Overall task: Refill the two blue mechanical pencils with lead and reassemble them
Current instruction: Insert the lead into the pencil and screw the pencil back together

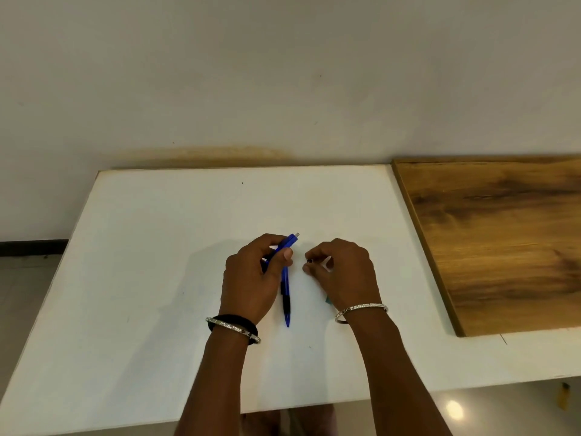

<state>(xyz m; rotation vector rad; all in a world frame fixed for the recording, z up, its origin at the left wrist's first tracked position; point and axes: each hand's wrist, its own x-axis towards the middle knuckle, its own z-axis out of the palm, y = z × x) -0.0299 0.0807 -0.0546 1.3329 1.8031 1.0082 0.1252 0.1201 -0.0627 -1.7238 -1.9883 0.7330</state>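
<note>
The left hand (251,275) grips one pencil (287,243) with its top end bare, the right hand (341,272) pinches a small dark bit (309,261) — likely its cap — and the second pencil (286,297) lies on the table (157,247) between them, so refilling looks barely begun.

- Single view, head-worn, wide-angle; no second view, so no overlap.
- Looks forward and down from above the near edge of the white table (157,262).
- Faces the wall (283,73), which fills the upper third of frame.
- Close range: both forearms enter from the bottom edge; left hand (251,278) and right hand (345,272) sit at centre frame.
- Wooden board (503,240) is cut off by the right edge.
- Floor shows at far left and lower right.
- Table edges bow slightly toward the corners.
</note>
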